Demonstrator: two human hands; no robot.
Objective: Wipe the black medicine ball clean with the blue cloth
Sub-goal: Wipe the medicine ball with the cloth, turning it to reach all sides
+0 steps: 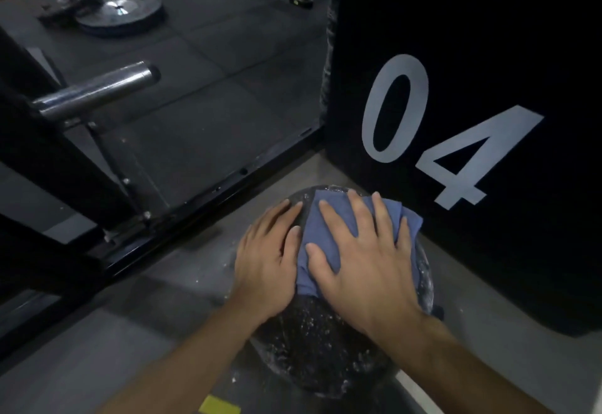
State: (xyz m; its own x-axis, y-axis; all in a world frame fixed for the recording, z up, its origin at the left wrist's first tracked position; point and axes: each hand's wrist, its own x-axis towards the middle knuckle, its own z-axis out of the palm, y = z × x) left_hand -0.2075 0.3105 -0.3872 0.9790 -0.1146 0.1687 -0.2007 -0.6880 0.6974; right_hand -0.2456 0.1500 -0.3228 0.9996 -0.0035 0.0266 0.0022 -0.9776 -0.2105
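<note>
The black medicine ball (pixel 312 345) rests on the grey floor at the bottom centre, speckled with white dust. A blue cloth (pixel 329 228) lies spread over its top. My right hand (pixel 361 267) presses flat on the cloth, fingers splayed. My left hand (pixel 267 257) lies flat on the ball's left side, its fingertips beside the cloth's left edge. Both hands hide much of the ball's top.
A big black padded box marked "04" (pixel 456 120) stands right behind the ball. A black steel rack frame (pixel 202 198) with a chrome sleeve (pixel 97 91) runs along the left. Weight plates (pixel 120 12) lie on the far rubber floor.
</note>
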